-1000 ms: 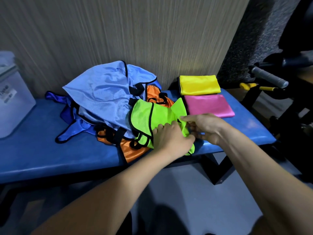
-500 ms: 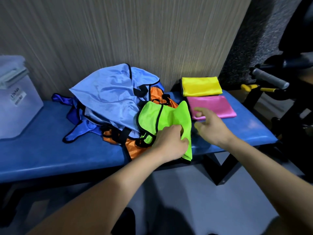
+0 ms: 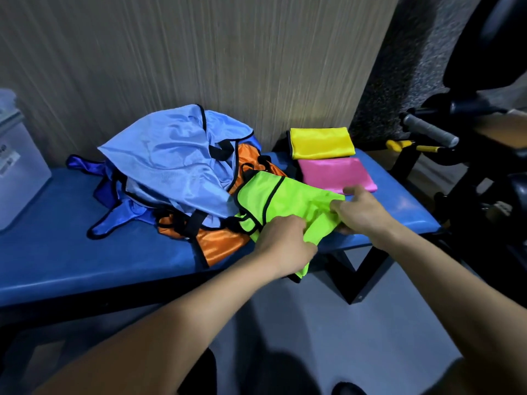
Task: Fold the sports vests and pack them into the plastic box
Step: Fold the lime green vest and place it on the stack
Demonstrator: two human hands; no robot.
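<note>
At bench edge [image 3: 171, 283], hands-held green vest [image 3: 285, 201]

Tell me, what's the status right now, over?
Left hand and right hand both grip the green vest. Yellow vest, pink vest folded. Plastic box far left, unblocked.

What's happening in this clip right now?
A person is folding sports vests on a blue padded bench. Both the left hand and the right hand grip a lime green vest at the bench's front edge. A yellow vest and a pink vest lie folded at the right end. A pile of light blue, dark blue and orange vests waits, and the plastic box stands at the left.
</note>
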